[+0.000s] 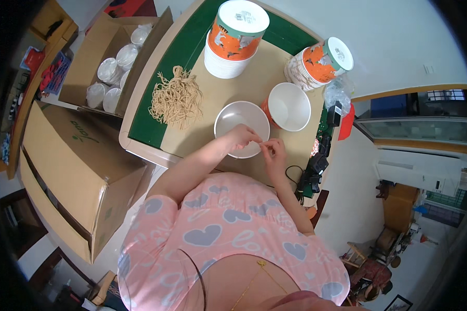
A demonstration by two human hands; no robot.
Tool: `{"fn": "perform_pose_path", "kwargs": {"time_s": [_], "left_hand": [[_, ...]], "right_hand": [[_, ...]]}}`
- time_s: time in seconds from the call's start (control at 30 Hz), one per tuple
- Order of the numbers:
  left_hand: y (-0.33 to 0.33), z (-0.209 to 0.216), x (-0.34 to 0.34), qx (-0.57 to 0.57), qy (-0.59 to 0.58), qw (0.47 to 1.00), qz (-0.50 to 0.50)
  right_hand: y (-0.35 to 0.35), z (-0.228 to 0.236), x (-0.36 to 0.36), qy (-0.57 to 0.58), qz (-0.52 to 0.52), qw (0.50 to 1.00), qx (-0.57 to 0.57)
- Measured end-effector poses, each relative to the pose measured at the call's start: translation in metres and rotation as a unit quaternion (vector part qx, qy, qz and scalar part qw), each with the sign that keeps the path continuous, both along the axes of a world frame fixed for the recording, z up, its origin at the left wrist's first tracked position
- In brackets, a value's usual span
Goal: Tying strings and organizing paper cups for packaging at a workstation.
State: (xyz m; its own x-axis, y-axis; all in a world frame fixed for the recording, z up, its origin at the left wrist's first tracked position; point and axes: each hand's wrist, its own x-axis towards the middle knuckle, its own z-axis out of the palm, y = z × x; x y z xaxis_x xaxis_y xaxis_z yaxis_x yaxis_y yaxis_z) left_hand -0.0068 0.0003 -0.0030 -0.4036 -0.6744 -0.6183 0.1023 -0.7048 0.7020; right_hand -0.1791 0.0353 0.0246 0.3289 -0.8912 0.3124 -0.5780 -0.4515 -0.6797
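A white-lined paper bucket stands open in front of me. Over its near right rim, my left hand and my right hand meet with their fingertips pinched close together. Whatever lies between the fingers is too small to make out. Just right of that bucket is another paper bucket, orange outside and tilted so its white inside shows. A loose heap of beige cords lies to the left on the table.
Beyond the hands rise a stack of paper buckets and a second, leaning stack. Black power adapters and cables line the table's right edge, near a clear plastic bag. Left of the table are an open carton with wrapped white stacks and a larger cardboard box.
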Motion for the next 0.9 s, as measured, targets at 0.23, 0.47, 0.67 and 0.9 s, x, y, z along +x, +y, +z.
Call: {"fn": "perform_pose_path", "kwargs": {"time_s": [0.23, 0.47, 0.67, 0.9], "left_hand": [[0.028, 0.022, -0.01, -0.455, -0.259, 0.852, 0.024], [0.035, 0.023, -0.01, -0.506, -0.266, 0.82, 0.002], [0.032, 0.01, -0.011, -0.407, -0.227, 0.881, 0.083], [0.029, 0.017, -0.003, -0.379, -0.224, 0.894, 0.079]], "right_hand": [[-0.004, -0.005, -0.003, -0.303, -0.154, 0.856, 0.39], [-0.008, 0.001, 0.0, -0.302, -0.151, 0.826, 0.45], [-0.009, 0.01, -0.006, -0.267, -0.054, 0.853, 0.444], [-0.012, 0.001, -0.006, -0.192, -0.046, 0.916, 0.348]]}}
